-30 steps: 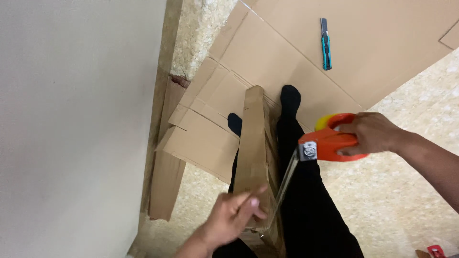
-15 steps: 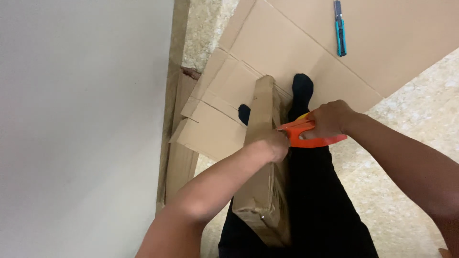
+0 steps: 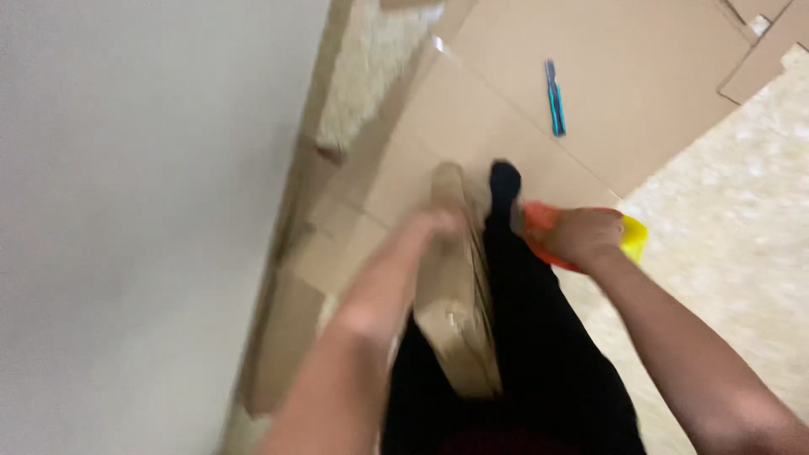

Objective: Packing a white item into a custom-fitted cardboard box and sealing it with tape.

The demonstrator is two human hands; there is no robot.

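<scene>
A flattened brown cardboard bundle (image 3: pixel 459 312) stands on edge between my legs in black trousers (image 3: pixel 539 337). My left hand (image 3: pixel 434 223) rests on the bundle's far top end, pressing on it. My right hand (image 3: pixel 583 236) grips an orange and yellow tape dispenser (image 3: pixel 628 236), held just right of the bundle's far end, above my leg. The picture is blurred by motion, so any tape strand cannot be made out.
Large flat cardboard sheets (image 3: pixel 607 76) lie on the speckled floor (image 3: pixel 742 211) ahead, with a teal utility knife (image 3: pixel 554 97) on one. A pale wall (image 3: pixel 135 211) runs along the left, with cardboard pieces (image 3: pixel 286 337) leaning at its base.
Both hands travelled along the bundle away from me: the left from its near end to the far top, the right carrying the dispenser to the far end. The view shifted.
</scene>
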